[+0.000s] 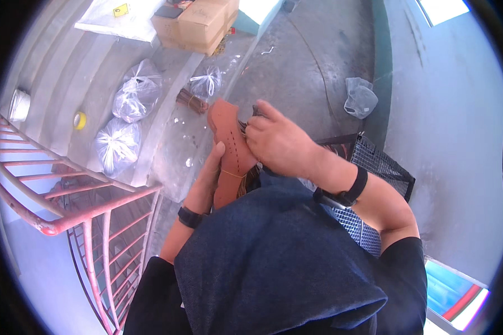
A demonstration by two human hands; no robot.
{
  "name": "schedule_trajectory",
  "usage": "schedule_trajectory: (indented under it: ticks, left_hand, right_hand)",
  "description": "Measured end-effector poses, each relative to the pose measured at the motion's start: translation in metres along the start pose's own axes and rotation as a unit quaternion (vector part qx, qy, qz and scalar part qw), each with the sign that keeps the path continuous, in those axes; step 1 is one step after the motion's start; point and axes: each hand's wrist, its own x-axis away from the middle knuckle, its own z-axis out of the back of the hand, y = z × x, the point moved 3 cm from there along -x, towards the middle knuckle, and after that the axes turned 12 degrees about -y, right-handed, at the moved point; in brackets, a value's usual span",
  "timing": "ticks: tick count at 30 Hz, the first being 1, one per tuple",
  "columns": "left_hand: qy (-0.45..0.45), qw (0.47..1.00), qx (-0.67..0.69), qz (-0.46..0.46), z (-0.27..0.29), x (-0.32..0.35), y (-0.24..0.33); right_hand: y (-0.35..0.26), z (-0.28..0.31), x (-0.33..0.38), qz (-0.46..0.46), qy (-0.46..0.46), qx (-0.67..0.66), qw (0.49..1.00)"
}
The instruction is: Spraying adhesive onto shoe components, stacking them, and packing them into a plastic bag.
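Note:
A bundle of flat reddish-brown, leather-like pieces [229, 134] with curved edges stands in front of me, a row of small dark holes along its face. A thin yellowish band goes around its lower part. My left hand [210, 173] grips it from the left, thumb on the face and the other fingers mostly hidden behind. On the other side, my right hand [276, 137] is closed at the bundle's right edge, where dark layered edges show by its fingers. A dark blue cloth [262, 251] covers the lower middle and hides the bundle's lower end.
Clear tied plastic bags [137, 92], a banded brown bundle [191, 101], a yellow tape roll [79, 120] and a cardboard box [198, 25] lie ahead and left. Red railing [95, 215] borders the left. At right are a dark mesh crate [383, 167] and a crumpled plastic bag [360, 97].

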Motion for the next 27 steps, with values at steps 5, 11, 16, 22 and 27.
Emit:
schedule_trajectory:
  ticks: [5, 11, 16, 22, 27]
  left_hand:
    - [-0.004, 0.999, 0.032, -0.008, 0.003, 0.001, 0.003]
    - [-0.004, 0.993, 0.018, -0.118, 0.015, -0.009, 0.033]
    - [-0.018, 0.961, -0.008, -0.277, -0.001, -0.024, 0.078]
    - [0.064, 0.935, -0.010, -0.348, -0.080, -0.057, 0.099]
    - [0.035, 0.963, -0.004, -0.269, -0.093, -0.074, 0.091]
  right_hand:
    - [0.011, -0.002, -0.010, -0.006, -0.015, 0.004, 1.000]
    - [0.039, 0.012, 0.003, -0.098, 0.136, -0.243, 0.955]
    - [0.052, -0.011, -0.004, -0.081, 0.211, -0.620, 0.751]
    - [0.025, 0.019, -0.048, -0.079, 0.340, -0.511, 0.786]
    - [0.047, 0.000, -0.048, -0.095, 0.383, -0.571, 0.719]
